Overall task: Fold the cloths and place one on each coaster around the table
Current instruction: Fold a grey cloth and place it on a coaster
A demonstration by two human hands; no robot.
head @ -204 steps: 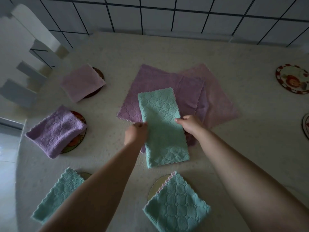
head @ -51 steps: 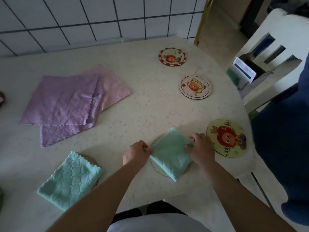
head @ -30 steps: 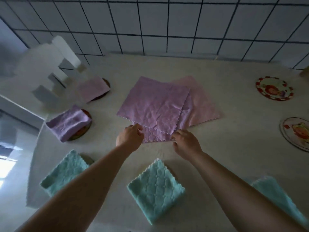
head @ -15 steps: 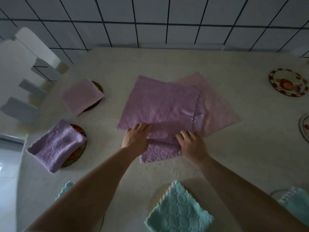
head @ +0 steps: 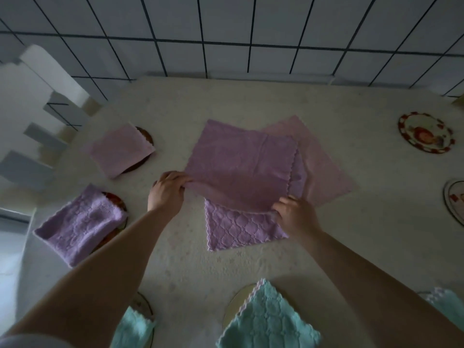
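Observation:
Three unfolded cloths are stacked mid-table. My left hand (head: 166,190) pinches the near left corner of the top purple cloth (head: 241,162), and my right hand (head: 295,214) pinches its near right corner; that near edge is lifted off the table. Under it lies a second purple cloth (head: 241,228) with a diamond pattern, and a pink cloth (head: 324,164) sticks out to the right. Folded cloths sit on coasters: pink (head: 120,149) and purple (head: 80,223) at left, teal ones (head: 268,322) (head: 133,330) (head: 447,305) near me. A bare coaster (head: 425,133) lies far right, another (head: 455,199) at the edge.
The round table (head: 251,101) has a cream cloth surface and stands against a white tiled wall (head: 226,33). A white chair (head: 35,101) is at the far left. My forearms cross the near half of the table.
Over the earlier frames I set a folded teal cloth on a coaster at right, then turned back to the stack. Since half a second ago both hands gripped the top purple cloth's near corners and lifted them.

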